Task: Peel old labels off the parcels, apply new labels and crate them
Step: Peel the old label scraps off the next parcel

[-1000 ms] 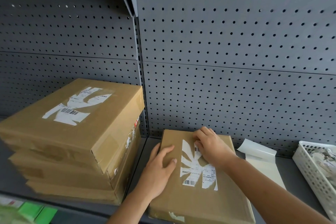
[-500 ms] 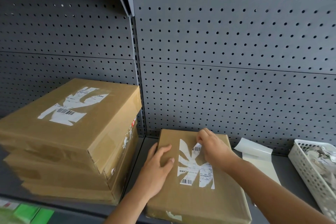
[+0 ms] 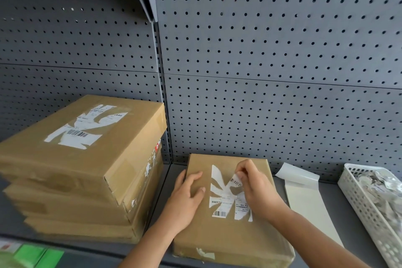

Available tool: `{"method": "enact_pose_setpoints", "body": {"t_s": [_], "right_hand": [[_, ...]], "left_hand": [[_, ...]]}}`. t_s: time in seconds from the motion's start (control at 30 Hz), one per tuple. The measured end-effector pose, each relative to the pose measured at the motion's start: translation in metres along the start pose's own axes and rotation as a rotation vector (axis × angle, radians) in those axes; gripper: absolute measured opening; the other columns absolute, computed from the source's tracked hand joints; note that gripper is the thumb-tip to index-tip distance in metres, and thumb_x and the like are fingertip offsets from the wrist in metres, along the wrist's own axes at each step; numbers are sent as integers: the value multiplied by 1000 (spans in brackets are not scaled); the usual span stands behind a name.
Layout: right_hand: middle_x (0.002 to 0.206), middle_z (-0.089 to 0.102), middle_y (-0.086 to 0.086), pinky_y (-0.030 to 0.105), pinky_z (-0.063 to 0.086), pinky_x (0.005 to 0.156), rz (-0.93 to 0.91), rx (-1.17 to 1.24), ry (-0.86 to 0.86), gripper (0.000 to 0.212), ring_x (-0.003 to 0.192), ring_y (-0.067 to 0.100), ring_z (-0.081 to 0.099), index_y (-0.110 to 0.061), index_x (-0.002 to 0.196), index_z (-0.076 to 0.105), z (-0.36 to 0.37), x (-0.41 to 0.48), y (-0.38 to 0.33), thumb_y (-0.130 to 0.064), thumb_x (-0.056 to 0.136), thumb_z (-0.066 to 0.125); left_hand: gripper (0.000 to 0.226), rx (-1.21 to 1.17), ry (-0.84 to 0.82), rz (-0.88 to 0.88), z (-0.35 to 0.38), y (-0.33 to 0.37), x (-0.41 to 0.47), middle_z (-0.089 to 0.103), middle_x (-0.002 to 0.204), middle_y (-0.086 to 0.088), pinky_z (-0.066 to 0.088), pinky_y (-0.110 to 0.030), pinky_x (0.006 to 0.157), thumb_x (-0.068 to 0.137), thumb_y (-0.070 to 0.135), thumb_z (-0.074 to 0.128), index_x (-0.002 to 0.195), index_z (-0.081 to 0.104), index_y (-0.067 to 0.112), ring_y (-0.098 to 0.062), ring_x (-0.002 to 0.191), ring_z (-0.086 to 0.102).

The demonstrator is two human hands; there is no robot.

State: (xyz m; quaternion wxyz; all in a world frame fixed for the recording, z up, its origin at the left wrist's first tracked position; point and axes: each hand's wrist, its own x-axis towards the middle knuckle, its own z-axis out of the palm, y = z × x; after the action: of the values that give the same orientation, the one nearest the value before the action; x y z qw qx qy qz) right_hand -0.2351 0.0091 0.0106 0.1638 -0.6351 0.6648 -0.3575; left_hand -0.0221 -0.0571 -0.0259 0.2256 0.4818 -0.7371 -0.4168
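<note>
Currently peeling: right hand [image 3: 258, 191] pinches a lifted label strip [image 3: 236, 182] between its fingers; left hand [image 3: 187, 198], fingers relaxed, steadies the parcel [image 3: 228, 237]. Next, probably, pulling it free.

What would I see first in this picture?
First, two hands on the brown parcel at the front: the right hand pinches up a strip of its torn white label, the left hand presses the parcel down. At left stands a stack of parcels, its top label torn too.

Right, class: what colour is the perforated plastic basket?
White; the perforated plastic basket shows best in the head view.
</note>
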Motion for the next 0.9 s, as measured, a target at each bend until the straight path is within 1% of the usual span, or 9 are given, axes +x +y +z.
{"method": "enact_pose_setpoints", "body": {"t_s": [0.07,0.2,0.3,0.4,0.5,0.57,0.67,0.77,0.9], "right_hand": [[83,55,-6,40,44,66,-1,63,34,14,70,20,49,-23,92,43,-1,-6,-5,-14,103,41],[83,54,-4,35,44,66,21,198,103,16,70,22,47,-23,91,49,-8,-20,-14,-13,103,44],[83,54,-11,30,47,70,51,268,160,18,70,12,48,-23,91,51,-14,-24,-12,-10,102,45],[83,56,-5,53,52,79,108,368,172,18,79,31,55,-24,92,53,-17,-29,-8,-11,102,46],[82,57,-1,61,50,78,124,418,200,21,80,38,54,-26,92,53,-21,-35,-7,-11,103,45],[79,57,-1,58,52,77,121,457,269,20,75,34,54,-23,94,54,-30,-36,-11,-9,103,44],[78,55,-1,38,56,73,164,575,330,19,72,17,58,-17,96,56,-48,-30,-13,-7,104,42],[81,53,5,30,57,72,253,639,264,19,74,16,57,-14,99,62,-57,-27,-10,-9,103,44],[81,57,3,28,56,74,238,556,-28,19,77,15,60,-26,103,69,-44,-33,-7,-11,97,58]], "left_hand": [[42,3,-3,0,0,0,-1,4,164,20,35,-21,95,102,48,49,142,38,55,3,125,34],[42,-1,-8,1,-1,2,-2,3,164,20,35,-22,97,102,48,48,142,38,54,-4,138,35],[42,-5,-13,0,-3,3,-3,2,164,20,34,-22,99,102,47,48,142,37,54,-4,141,33],[42,-4,-16,0,-3,4,-3,3,164,20,36,-22,99,102,47,48,142,37,55,-5,140,35],[43,-1,-18,-2,-3,5,-4,3,164,20,37,-23,96,103,47,47,144,37,53,-5,138,36],[43,8,-20,5,-3,5,-5,3,164,20,36,-23,98,103,47,47,145,36,53,-5,139,34],[43,7,-19,12,-4,4,-5,3,164,19,34,-25,106,103,47,46,145,36,52,-6,144,30],[43,0,-17,16,-3,3,-5,4,164,19,32,-24,105,103,47,47,144,37,52,-5,145,28],[42,-5,-16,16,-2,3,-3,6,163,21,38,-27,106,102,49,47,143,38,53,-4,140,34]]}}
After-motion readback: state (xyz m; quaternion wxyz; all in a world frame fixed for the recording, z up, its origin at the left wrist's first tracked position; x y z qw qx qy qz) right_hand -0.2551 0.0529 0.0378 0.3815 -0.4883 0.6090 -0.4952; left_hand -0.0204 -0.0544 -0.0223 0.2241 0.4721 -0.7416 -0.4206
